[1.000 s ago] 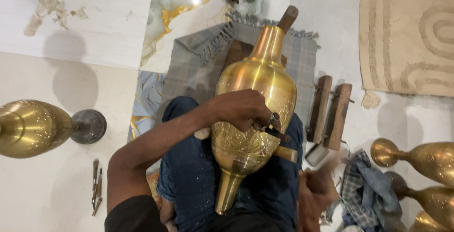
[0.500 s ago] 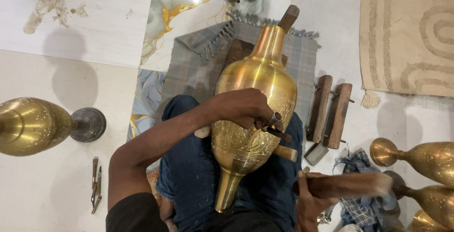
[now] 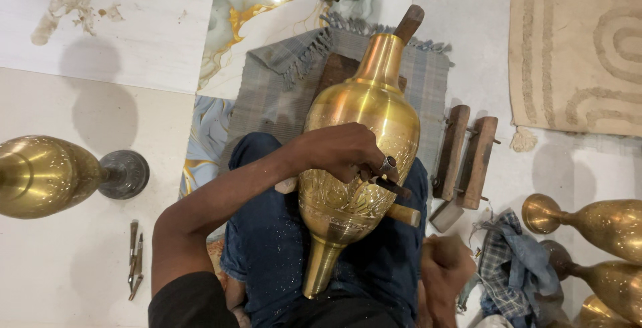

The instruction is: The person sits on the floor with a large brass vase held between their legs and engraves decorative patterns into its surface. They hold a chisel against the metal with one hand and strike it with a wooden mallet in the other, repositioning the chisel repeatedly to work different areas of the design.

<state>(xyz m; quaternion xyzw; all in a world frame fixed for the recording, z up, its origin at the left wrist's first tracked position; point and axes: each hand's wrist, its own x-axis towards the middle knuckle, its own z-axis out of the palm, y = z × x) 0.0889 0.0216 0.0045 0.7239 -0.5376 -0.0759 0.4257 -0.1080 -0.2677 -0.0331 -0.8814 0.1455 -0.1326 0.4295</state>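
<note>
A large engraved brass vase lies across my lap on blue jeans, its neck pointing away and closed by a wooden plug. My left hand, with a ring on one finger, rests on the vase's belly and pinches a small dark chisel against the engraved band. My right hand is a blurred fist low at the right of my thigh, closed on a wooden mallet that is barely visible. A short wooden peg sticks out beside the vase.
A grey fringed mat lies under the vase. Another brass vase lies on its side at the left, more brass vases at the right. Wooden blocks, a checked cloth, spare chisels, a beige rug.
My right hand swung the wooden mallet up and across half a second ago and has dropped back low. The left hand, chisel and vase have stayed put.
</note>
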